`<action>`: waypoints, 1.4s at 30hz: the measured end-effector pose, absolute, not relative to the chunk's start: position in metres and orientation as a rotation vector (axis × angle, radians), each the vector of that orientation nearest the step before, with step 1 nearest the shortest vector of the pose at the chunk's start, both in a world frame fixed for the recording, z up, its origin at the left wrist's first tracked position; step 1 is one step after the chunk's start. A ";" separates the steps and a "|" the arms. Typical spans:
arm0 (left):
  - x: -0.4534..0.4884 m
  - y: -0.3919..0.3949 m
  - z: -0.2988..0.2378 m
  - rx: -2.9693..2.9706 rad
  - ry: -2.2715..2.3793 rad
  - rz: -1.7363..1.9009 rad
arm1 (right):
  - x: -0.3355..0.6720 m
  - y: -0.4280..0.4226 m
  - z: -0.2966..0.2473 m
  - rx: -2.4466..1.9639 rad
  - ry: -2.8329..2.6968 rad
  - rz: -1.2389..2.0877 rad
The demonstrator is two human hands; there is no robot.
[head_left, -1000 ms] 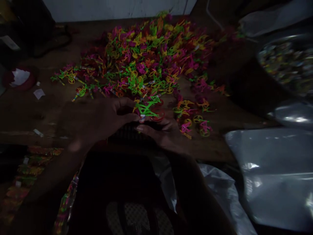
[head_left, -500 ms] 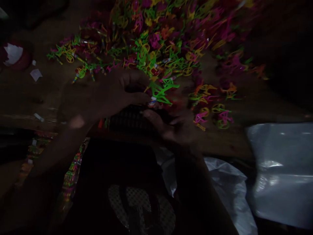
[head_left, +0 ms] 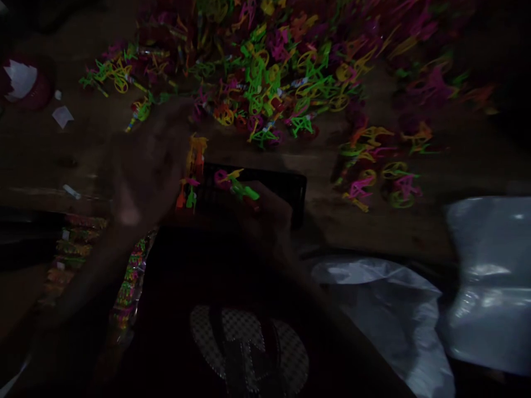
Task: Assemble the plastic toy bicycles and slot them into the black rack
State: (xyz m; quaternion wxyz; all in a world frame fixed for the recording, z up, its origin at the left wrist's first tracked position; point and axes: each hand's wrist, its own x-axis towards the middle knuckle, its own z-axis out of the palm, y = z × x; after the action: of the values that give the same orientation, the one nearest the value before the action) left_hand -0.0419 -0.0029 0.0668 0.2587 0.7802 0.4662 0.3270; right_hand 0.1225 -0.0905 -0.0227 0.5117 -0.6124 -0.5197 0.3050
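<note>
My right hand (head_left: 267,215) is closed around a small bright green plastic toy piece (head_left: 244,190), over a black slotted tray (head_left: 296,190). A pink and yellow piece (head_left: 222,177) shows just left of its fingers. Orange, pink and green pieces (head_left: 197,157) stand at the tray's left end. Beside them, my left hand (head_left: 151,157) is dark and blurred, and its fingers are hard to make out. It lies just below the near edge of a big heap of neon plastic pieces (head_left: 257,77).
A red cup (head_left: 39,94) holding white paper and a few paper scraps (head_left: 63,116) lie at left. Strips of packed pieces (head_left: 130,276) hang below the table's edge. Clear plastic bags (head_left: 493,282) are at lower right, and loose pieces (head_left: 360,188) lie right of the tray.
My hands have moved apart: the left one went left, and the right one came down to the tray with a green piece. The tray and its orange pieces are now uncovered.
</note>
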 end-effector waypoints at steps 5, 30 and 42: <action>-0.040 -0.011 0.023 2.103 1.164 0.808 | 0.103 -0.084 -0.038 -1.606 -1.340 0.588; -0.040 -0.044 0.035 2.057 1.323 0.675 | 0.083 -0.081 -0.062 -1.404 -1.680 0.340; -0.043 -0.051 0.014 2.334 1.374 0.702 | 0.099 -0.083 -0.029 -1.371 -1.469 0.511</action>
State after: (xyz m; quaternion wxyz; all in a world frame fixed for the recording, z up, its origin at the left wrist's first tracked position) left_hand -0.0428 -0.0508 0.0140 0.1711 0.8219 0.4838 0.2473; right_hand 0.0993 -0.0834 -0.0295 0.5091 -0.5692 -0.6099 0.2119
